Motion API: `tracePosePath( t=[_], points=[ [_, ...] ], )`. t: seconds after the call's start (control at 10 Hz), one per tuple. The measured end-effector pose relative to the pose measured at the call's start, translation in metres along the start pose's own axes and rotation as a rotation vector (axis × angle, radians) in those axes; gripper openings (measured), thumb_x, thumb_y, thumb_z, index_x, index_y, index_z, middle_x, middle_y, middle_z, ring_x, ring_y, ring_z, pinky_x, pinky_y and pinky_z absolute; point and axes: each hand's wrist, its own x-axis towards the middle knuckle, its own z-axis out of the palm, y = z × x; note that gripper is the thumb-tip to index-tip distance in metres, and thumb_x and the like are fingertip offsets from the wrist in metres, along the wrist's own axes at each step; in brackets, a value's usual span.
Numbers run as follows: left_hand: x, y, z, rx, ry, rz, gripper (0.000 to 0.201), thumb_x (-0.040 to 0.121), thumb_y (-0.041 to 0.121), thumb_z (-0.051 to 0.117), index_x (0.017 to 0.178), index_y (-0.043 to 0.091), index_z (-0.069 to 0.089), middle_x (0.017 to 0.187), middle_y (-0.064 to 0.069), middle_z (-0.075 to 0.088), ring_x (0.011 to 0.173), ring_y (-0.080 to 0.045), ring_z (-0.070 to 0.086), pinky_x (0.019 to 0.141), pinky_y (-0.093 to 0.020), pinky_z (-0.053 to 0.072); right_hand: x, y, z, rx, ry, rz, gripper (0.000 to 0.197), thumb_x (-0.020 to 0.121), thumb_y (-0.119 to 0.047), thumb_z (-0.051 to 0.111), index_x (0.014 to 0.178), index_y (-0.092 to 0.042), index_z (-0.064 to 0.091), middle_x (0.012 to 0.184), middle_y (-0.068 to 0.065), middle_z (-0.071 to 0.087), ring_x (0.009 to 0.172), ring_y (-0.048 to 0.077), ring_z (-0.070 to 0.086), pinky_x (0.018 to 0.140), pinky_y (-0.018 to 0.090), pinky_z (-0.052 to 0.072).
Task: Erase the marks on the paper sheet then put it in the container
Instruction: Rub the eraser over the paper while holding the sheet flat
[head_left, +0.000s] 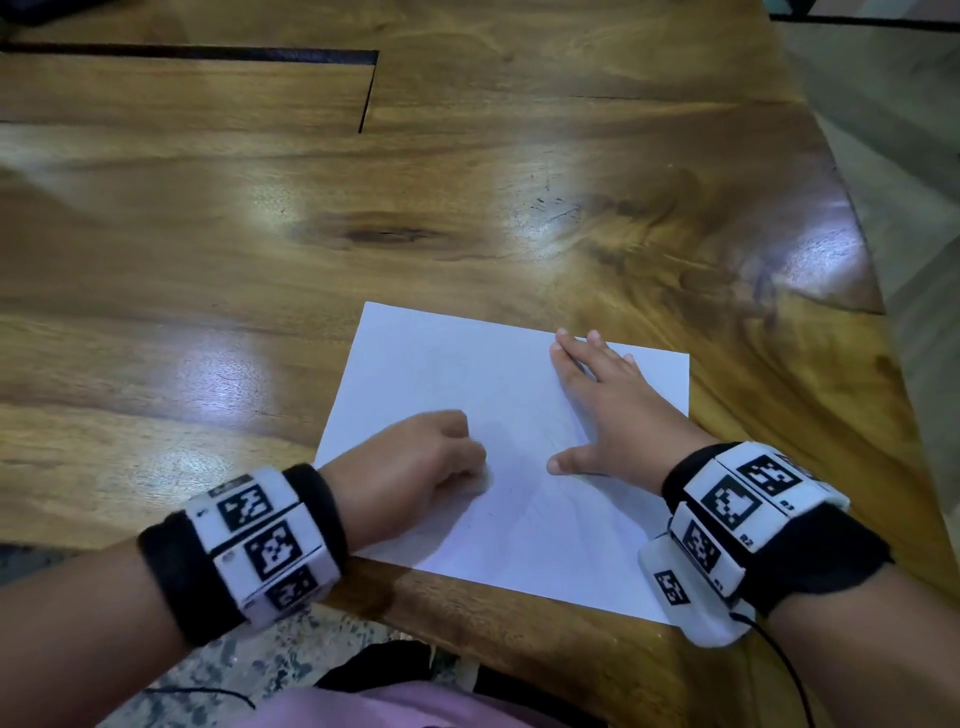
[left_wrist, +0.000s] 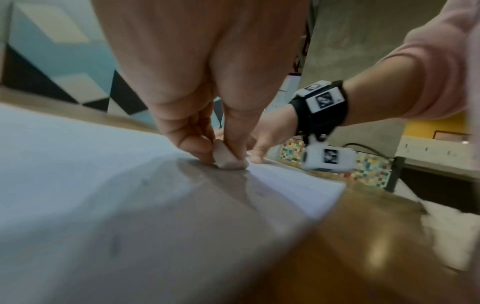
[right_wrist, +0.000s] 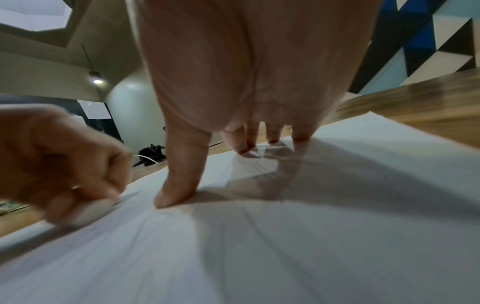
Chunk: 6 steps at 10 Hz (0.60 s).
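The light is soft and comes from above. White glare patches lie on the glossy brown wooden bench (head_left: 467, 218), at 9 and 12 o'clock of the white paper sheet (head_left: 519, 530). Grey shadows of the hands fall on the sheet. Both wrist views are blurred and bent at the edges; a ceiling lamp (right_wrist: 96, 79) glows at 10 o'clock.

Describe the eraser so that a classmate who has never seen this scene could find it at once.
Start at the wooden table, then find the white paper sheet near its front edge. Two hands lie on the sheet; the eraser is the small pale block pinched in the left hand, its tip on the paper. The right hand lies flat and holds nothing.
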Motion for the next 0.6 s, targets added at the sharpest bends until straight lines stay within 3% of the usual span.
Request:
tracePosePath(
  t=[0.1, 0.2, 0.3, 0.4, 0.6],
  points=[
    [-0.032, 0.003, 0.011, -0.021, -0.112, -0.01, 0.015, 0.079, 0.01, 0.061, 0.068, 0.017, 0.054, 0.073, 0.01, 0.035, 0.062, -0.003, 0.04, 0.058, -0.022, 0.039, 0.0, 0.0, 0.0, 0.007, 0.001, -0.004, 0.11, 0.079, -0.044, 0.07, 0.151, -0.015, -0.008, 0.157, -0.01, -0.019, 0.143, 0.012, -0.022, 0.118, 0.031, -0.009],
    [-0.033, 0.004, 0.01, -0.069, -0.155, -0.022, 0.012, 0.079, 0.011, 0.061, 0.07, 0.019, 0.057, 0.075, 0.012, 0.038, 0.064, -0.003, 0.045, 0.06, -0.02, 0.041, 0.0, 0.0, 0.0, 0.013, 0.005, -0.004, 0.11, 0.078, -0.044, 0.071, 0.151, -0.015, -0.007, 0.157, -0.01, -0.019, 0.143, 0.012, -0.022, 0.117, 0.031, -0.01],
    [-0.003, 0.008, 0.001, -0.104, -0.05, -0.008, 0.008, 0.079, 0.018, 0.06, 0.072, 0.018, 0.061, 0.075, 0.005, 0.046, 0.065, -0.012, 0.054, 0.062, -0.024, 0.043, 0.0, -0.001, 0.0, 0.01, 0.005, -0.003, 0.11, 0.078, -0.043, 0.071, 0.151, -0.015, -0.007, 0.157, -0.01, -0.018, 0.143, 0.013, -0.021, 0.117, 0.031, -0.01],
    [0.008, 0.008, 0.003, -0.069, -0.007, 0.0, 0.008, 0.08, 0.015, 0.061, 0.072, 0.014, 0.062, 0.074, 0.001, 0.049, 0.065, -0.013, 0.052, 0.061, -0.03, 0.045, 0.0, -0.001, 0.0, 0.002, 0.003, -0.004, 0.11, 0.078, -0.044, 0.071, 0.151, -0.015, -0.007, 0.157, -0.01, -0.019, 0.143, 0.013, -0.022, 0.117, 0.032, -0.01],
    [-0.024, 0.017, 0.016, -0.161, -0.192, 0.006, 0.016, 0.08, 0.007, 0.058, 0.071, 0.02, 0.057, 0.076, 0.014, 0.039, 0.066, -0.003, 0.048, 0.061, -0.015, 0.04, 0.001, 0.001, 0.001, 0.004, 0.004, -0.007, 0.111, 0.079, -0.044, 0.07, 0.15, -0.015, -0.009, 0.157, -0.01, -0.019, 0.143, 0.013, -0.023, 0.117, 0.032, -0.01]
  ],
)
